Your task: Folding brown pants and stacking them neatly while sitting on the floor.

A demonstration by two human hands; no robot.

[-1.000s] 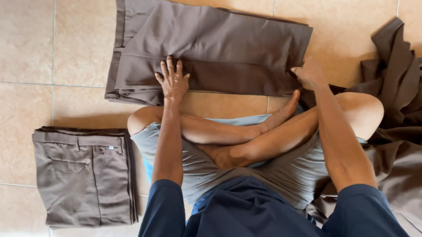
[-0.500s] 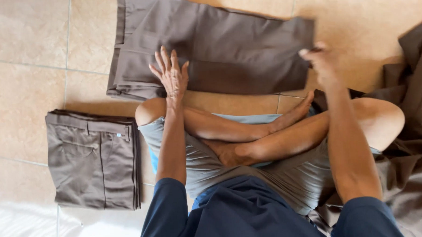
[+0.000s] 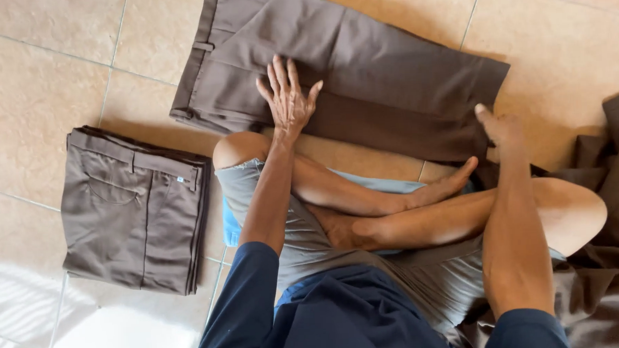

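A pair of brown trousers (image 3: 360, 62) lies folded lengthwise on the tiled floor in front of my crossed legs. My left hand (image 3: 288, 99) presses flat on its middle with fingers spread. My right hand (image 3: 501, 127) pinches the right end of the trousers at its lower corner. I sit cross-legged in grey shorts and a dark blue shirt.
A folded stack of brown trousers (image 3: 134, 211) sits on the floor at my left. A heap of loose brown cloth (image 3: 612, 204) lies at my right, partly under my knee. Beige floor tiles (image 3: 38, 74) surround everything.
My right hand has moved from the trousers' far right edge down to the near right corner. The left hand stays pressed on the cloth. The camera view has shifted slightly.
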